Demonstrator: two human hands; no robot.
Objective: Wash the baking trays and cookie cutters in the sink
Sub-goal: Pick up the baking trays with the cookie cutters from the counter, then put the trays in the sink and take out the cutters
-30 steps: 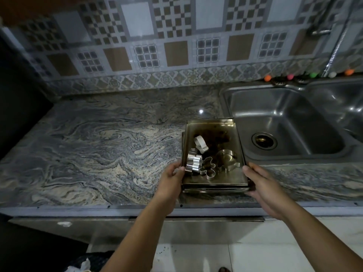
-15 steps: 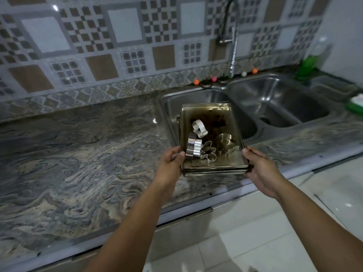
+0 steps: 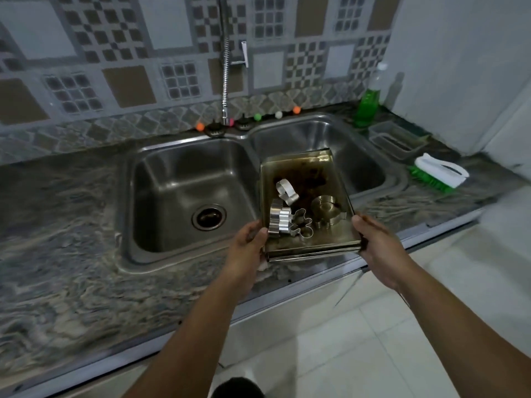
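Two hands carried stacked trays over the sink.
Left hand (image 3: 249, 239) and right hand (image 3: 373, 242) gripped the baking trays (image 3: 304, 179) by their near corners; stiff, probably greasy metal, with loose cookie cutters (image 3: 290, 214) between the fingers, liable to slide.

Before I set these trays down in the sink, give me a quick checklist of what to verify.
1. Both hands gripping trays: left hand, right hand at near corners: ok.
2. Cutters inside top tray: ok.
3. Right basin free under trays: cannot tell, partly hidden.
4. Left basin bare, drain open: ok.
5. Brush and soap within reach: ok.
6. Faucet off: ok.
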